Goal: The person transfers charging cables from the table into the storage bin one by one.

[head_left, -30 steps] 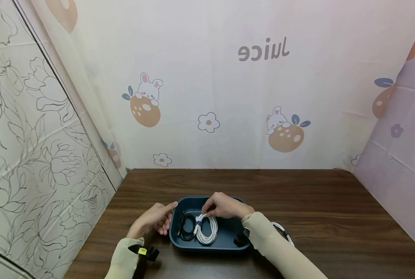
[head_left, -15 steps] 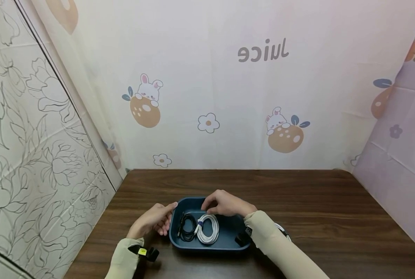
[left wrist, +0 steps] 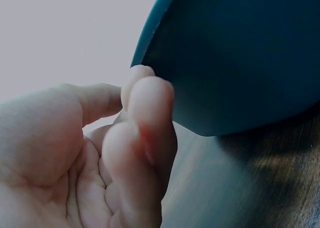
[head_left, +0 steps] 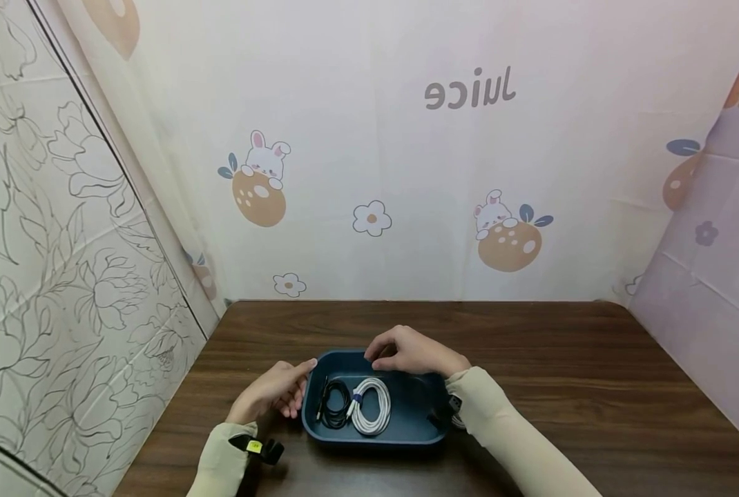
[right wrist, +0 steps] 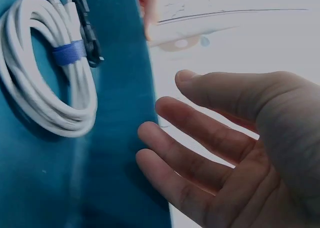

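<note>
A dark blue tray (head_left: 376, 440) stands on the table and holds two coiled cables. One is a black cable (head_left: 336, 414) at the left; beside it lies a white cable (head_left: 378, 414) bound with a blue strap (right wrist: 70, 52). My left hand (head_left: 276, 392) holds the tray's left end, its thumb at the rim and its other fingers curled by the outer wall. Over the tray's back rim hovers my right hand (head_left: 414, 351), apart from both coils. Its fingers (right wrist: 187, 123) are relaxed with nothing between them in the right wrist view.
A bit of another white cable (head_left: 458, 422) shows on the table right of the tray, mostly hidden by my right wrist. The dark wooden table (head_left: 568, 386) reaches back to a printed curtain (head_left: 432, 166). A flowered panel (head_left: 83, 276) borders the left side.
My right hand has let go of the white coil and moved up and to the right, away from it. My left hand has stayed at the tray's left end.
</note>
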Demonstrator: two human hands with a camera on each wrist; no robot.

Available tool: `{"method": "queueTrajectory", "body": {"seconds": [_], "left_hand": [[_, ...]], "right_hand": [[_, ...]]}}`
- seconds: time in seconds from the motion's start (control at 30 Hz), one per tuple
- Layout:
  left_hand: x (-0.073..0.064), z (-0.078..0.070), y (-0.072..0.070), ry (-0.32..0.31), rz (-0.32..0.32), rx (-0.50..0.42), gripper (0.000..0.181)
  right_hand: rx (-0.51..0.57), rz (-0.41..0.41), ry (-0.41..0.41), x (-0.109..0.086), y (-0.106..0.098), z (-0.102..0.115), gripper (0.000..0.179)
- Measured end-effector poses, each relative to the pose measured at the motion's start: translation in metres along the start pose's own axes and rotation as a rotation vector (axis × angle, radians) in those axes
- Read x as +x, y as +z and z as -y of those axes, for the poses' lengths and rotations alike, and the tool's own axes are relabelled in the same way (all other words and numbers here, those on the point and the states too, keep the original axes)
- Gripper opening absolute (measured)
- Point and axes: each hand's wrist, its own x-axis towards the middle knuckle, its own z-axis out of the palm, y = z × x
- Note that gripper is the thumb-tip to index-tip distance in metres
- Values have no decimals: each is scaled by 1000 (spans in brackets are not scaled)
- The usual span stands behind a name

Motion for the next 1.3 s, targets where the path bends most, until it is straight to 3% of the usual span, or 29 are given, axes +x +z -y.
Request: {"method": "queueTrajectory", "body": {"seconds": [0.5,0.67,1.3], "left_hand": [[1,-1,0,13,-12,23,63],[0,-1,1,-13,-20,19,64],[0,-1,1,-10,-17,11,65]], "right_hand": [[-24,-107,13,-33,-34,0,21],[-32,-159,53,-49,-42,-8,22],[-18,-310,160,-97,-61,-38,23]]}}
